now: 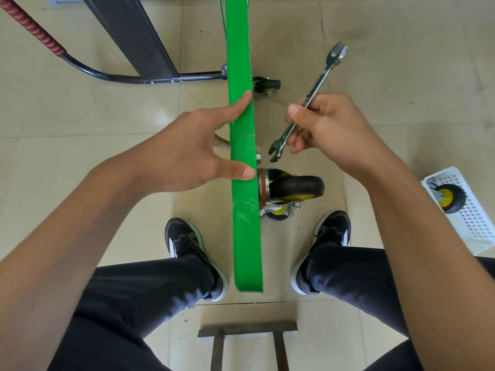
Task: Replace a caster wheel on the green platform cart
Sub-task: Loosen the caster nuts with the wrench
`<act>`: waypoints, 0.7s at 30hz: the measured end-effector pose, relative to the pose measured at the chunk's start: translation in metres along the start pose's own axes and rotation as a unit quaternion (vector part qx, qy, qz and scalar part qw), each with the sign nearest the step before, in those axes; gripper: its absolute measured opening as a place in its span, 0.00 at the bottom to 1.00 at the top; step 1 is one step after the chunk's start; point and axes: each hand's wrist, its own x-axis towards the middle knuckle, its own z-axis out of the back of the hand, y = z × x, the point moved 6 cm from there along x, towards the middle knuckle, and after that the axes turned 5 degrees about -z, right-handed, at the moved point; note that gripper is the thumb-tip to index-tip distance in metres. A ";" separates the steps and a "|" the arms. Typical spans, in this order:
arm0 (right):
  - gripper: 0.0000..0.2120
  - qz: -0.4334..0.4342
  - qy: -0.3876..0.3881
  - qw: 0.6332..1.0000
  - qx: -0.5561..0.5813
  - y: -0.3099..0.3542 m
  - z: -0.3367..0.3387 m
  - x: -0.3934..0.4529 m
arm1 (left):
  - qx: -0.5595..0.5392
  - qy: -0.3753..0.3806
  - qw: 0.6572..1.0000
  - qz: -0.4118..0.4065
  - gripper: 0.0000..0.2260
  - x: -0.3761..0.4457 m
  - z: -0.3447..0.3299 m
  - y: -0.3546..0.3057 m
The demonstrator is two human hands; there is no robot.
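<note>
The green platform cart [242, 204] stands on its edge between my feet, running away from me. My left hand [187, 151] grips its upper edge, thumb and forefinger spread over the green rim, other fingers hidden behind it. A black caster wheel [297, 187] with a yellow hub sticks out to the right of the deck, just below my hands. My right hand [329, 127] holds a silver combination wrench [310, 99] by its middle, the open jaw pointing down near the caster's mounting bolts. A second caster wheel [266, 85] sits farther along the deck.
A white perforated basket [471, 218] at the right holds a spare caster wheel [446, 198]. The cart's black handle with red grip [34, 30] lies on the tile floor at upper left. A dark metal frame [246, 336] stands near me at the bottom.
</note>
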 end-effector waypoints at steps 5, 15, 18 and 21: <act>0.10 -0.025 0.034 0.999 -0.001 -0.009 -0.009 0.014 | -0.010 0.001 1.000 -0.003 0.50 0.002 0.002 0.000; 0.09 -0.061 0.103 0.993 0.011 -0.016 -0.027 0.037 | 0.001 -0.008 1.000 0.013 0.49 0.004 0.003 -0.003; 0.11 -0.080 0.128 0.988 0.022 -0.019 -0.031 0.040 | 0.003 -0.010 1.000 0.012 0.49 0.004 0.003 -0.004; 0.13 -0.091 0.140 0.985 0.038 -0.021 -0.033 0.043 | 0.009 -0.013 1.000 0.017 0.49 0.004 0.003 -0.004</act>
